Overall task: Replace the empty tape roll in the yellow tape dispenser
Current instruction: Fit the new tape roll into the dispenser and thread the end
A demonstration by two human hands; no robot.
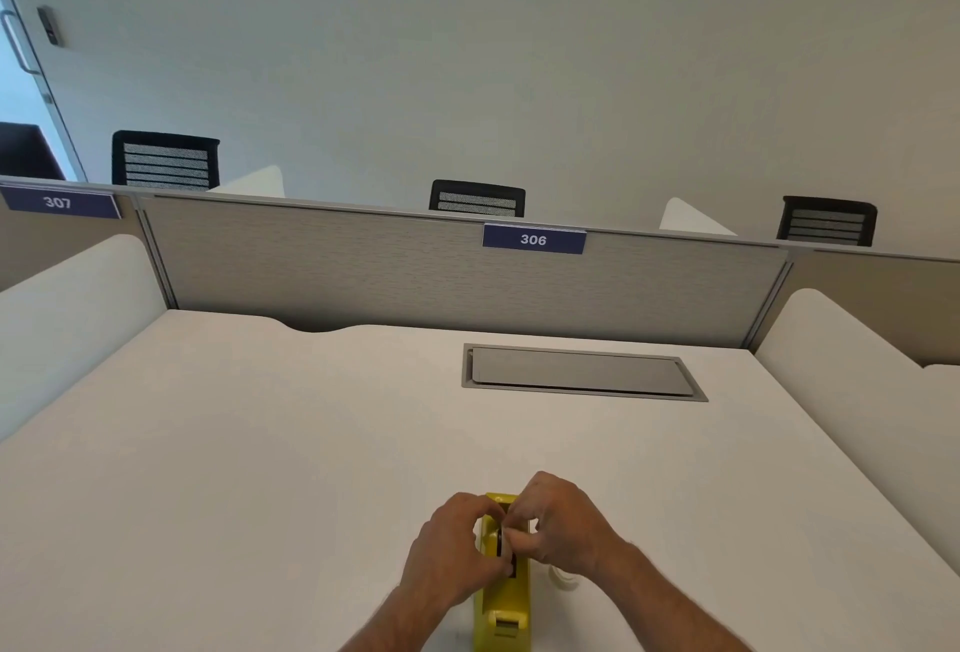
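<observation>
We found the yellow plastic tape dispenser (501, 594) on the white desk (260, 443), left hand (454, 545) and right hand (563, 521) pinched closed over its hub (contents hidden); advise lifting squarely.

Yellow tape dispenser (503, 604) stands lengthwise on the white desk (260, 443), near its front edge; left hand (451, 547) and right hand (563, 521) meet over the dispenser's middle, fingers curled at its dark roll slot; what they pinch cannot be made out; a pale tape roll (565, 579) lies just right of the dispenser, partly under the right wrist; grey recessed panel (582, 373) sits farther back; partition label reads 306 (533, 239).
</observation>
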